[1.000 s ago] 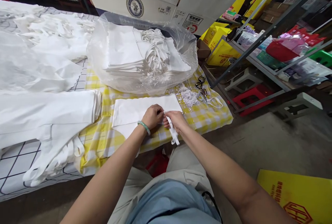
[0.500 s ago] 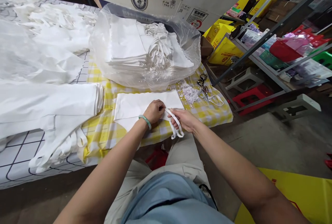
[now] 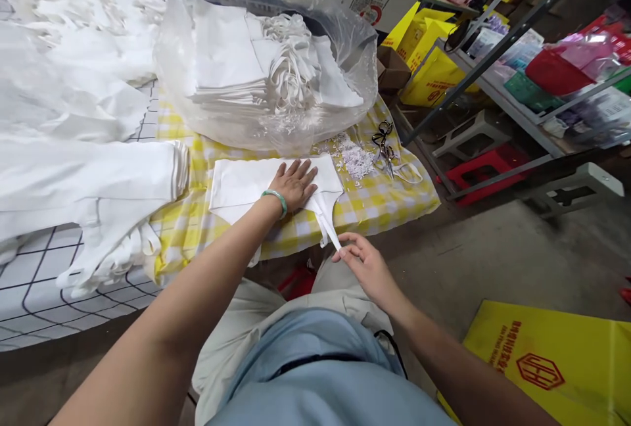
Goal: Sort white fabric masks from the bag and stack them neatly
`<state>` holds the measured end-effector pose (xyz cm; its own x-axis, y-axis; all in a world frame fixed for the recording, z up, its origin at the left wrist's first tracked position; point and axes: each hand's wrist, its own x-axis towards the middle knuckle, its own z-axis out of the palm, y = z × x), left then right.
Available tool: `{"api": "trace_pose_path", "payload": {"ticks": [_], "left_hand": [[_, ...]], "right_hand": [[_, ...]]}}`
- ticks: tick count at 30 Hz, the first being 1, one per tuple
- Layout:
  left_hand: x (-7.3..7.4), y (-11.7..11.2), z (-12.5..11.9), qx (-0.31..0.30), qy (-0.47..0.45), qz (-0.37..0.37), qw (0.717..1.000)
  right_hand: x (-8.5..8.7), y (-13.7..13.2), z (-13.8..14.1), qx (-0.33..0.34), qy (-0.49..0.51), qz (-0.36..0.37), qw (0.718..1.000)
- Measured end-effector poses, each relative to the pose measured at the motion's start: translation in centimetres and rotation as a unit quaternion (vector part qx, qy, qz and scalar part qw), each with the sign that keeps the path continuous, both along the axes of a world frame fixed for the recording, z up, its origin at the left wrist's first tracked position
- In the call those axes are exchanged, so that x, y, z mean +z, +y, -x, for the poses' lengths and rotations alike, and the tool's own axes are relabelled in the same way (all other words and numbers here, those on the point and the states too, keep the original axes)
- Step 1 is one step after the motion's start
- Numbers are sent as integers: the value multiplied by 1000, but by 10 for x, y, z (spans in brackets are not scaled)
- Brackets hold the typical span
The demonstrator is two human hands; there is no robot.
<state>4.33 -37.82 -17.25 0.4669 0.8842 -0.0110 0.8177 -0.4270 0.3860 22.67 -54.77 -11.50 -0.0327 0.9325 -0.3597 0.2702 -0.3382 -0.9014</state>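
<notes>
A folded white cloth piece with straps [image 3: 241, 179] lies on the yellow checked table cover [image 3: 414, 206], close to the table's front edge. My left hand [image 3: 294, 186], a green bangle at its wrist, rests flat on the cloth with the fingers spread. Over the table's edge, my right hand [image 3: 362, 258] pinches the end of a white strap [image 3: 331, 232] between thumb and fingertips. The strap is drawn taut toward my lap, and a second strap end hangs beside it.
A clear plastic bag [image 3: 172, 77] holds stacked white cloth pieces with bunched straps. Scissors [image 3: 385, 150] lie right of some white clippings [image 3: 357, 160]. More white cloth [image 3: 89, 176] covers the table's left side. At right stand a metal shelf [image 3: 522, 123] and a yellow bag [image 3: 552, 360].
My left hand has opened out flat on the cloth. My right hand has moved down and right, pulling the strap, which hung in loops before, out straight. The view has shifted slightly.
</notes>
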Motion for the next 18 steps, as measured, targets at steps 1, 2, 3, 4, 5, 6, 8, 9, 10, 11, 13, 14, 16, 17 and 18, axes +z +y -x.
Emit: {"api": "trace_pose_path", "payload": {"ticks": [1, 2, 3, 4, 5, 6, 8, 9, 10, 11, 13, 14, 16, 17, 18], "left_hand": [[2, 2, 0, 0, -1, 7, 1000], [7, 5, 2, -1, -10, 21, 1000], [13, 6, 7, -1, -29, 36, 999], [21, 6, 15, 2, -62, 45, 997], [30, 2, 26, 11, -109, 42, 993], [40, -6, 40, 30, -165, 23, 986], [55, -39, 69, 99, -266, -54, 957], [59, -63, 82, 148, -293, -95, 940], [59, -90, 92, 192, -289, -120, 930], [55, -120, 99, 216, -264, -122, 932], [35, -175, 104, 243, -219, -105, 939], [22, -198, 103, 257, -204, -92, 940], [-5, -227, 96, 289, -193, -92, 933], [-17, -234, 93, 295, -188, -90, 932], [-26, -237, 89, 297, -184, -88, 933]], "right_hand": [[-7, -4, 0, -8, 26, 9, 1000], [-13, -7, -1, -22, 54, 20, 998], [-20, -10, -2, -43, 78, 26, 996], [-25, -14, -4, -69, 90, 24, 993], [-29, -17, -6, -94, 84, 13, 992], [-32, -20, -8, -114, 59, -14, 992], [-31, -23, -11, -112, -24, -111, 987], [-28, -21, -10, -81, -67, -170, 980], [-23, -16, -6, -29, -101, -226, 968], [-19, -7, 0, 39, -126, -277, 952], [-10, 20, 22, 189, -160, -345, 905], [-6, 38, 36, 254, -178, -366, 877], [-3, 78, 70, 336, -225, -386, 829], [-4, 97, 87, 371, -245, -392, 805], [-6, 114, 102, 407, -262, -392, 783]]}}
